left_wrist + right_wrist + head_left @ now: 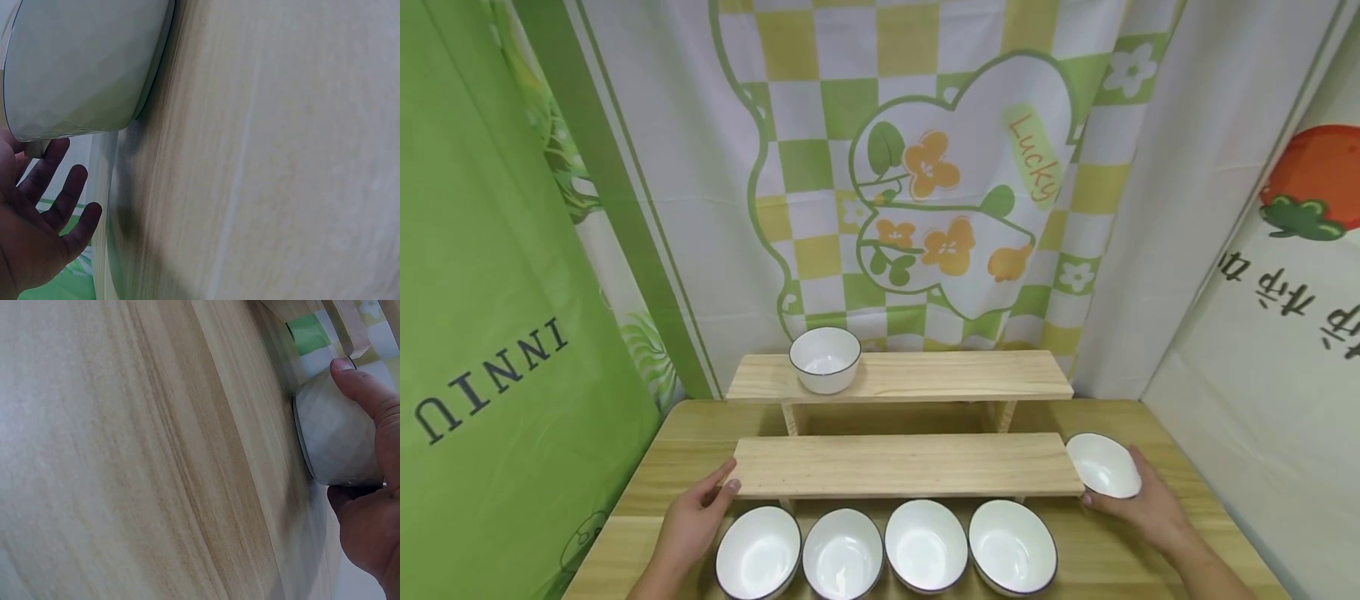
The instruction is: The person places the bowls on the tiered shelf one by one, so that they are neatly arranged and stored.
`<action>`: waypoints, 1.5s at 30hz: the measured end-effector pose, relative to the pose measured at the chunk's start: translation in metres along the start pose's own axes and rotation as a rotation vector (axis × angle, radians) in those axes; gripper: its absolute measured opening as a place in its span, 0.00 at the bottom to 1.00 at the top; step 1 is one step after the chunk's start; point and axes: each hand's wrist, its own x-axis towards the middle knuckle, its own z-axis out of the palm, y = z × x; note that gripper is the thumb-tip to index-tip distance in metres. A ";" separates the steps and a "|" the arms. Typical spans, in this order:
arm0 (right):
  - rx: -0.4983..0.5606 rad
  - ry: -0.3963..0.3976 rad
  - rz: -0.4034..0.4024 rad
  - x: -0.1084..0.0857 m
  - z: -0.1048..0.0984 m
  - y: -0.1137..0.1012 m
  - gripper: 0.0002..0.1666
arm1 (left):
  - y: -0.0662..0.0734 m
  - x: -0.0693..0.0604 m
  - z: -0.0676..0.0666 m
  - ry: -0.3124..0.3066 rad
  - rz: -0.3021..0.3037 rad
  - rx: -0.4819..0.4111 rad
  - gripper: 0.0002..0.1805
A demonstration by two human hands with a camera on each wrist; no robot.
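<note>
At the right end of the lower shelf board (910, 465), my right hand (1150, 504) holds a white bowl (1103, 465) with a dark rim, tilted, thumb on its near side. The right wrist view shows the bowl (340, 428) gripped by its side between thumb and fingers of the right hand (375, 512). My left hand (696, 512) touches the left end of the lower board. Its fingers are spread and loosely extended in the left wrist view, beside a white bowl (81, 69). Another white bowl (825, 371) stands on the upper shelf board (955, 375), left of its middle.
In front of the wooden two-step rack stands a row of several white bowls, from the leftmost bowl (758, 554) to the rightmost bowl (1012, 547). Wood-grain table (647, 492) lies beneath. Patterned cloth (820, 167) hangs behind, with a green cloth (497, 275) at left.
</note>
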 end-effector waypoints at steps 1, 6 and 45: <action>-0.007 0.004 -0.003 0.000 0.000 0.000 0.79 | 0.000 0.000 0.000 0.001 0.000 -0.002 0.31; -0.037 0.030 0.014 -0.001 -0.001 0.002 0.78 | 0.001 0.000 0.000 -0.003 0.006 0.004 0.31; 0.085 0.214 0.048 -0.018 -0.028 -0.026 0.74 | 0.002 -0.001 0.001 0.007 0.000 0.009 0.30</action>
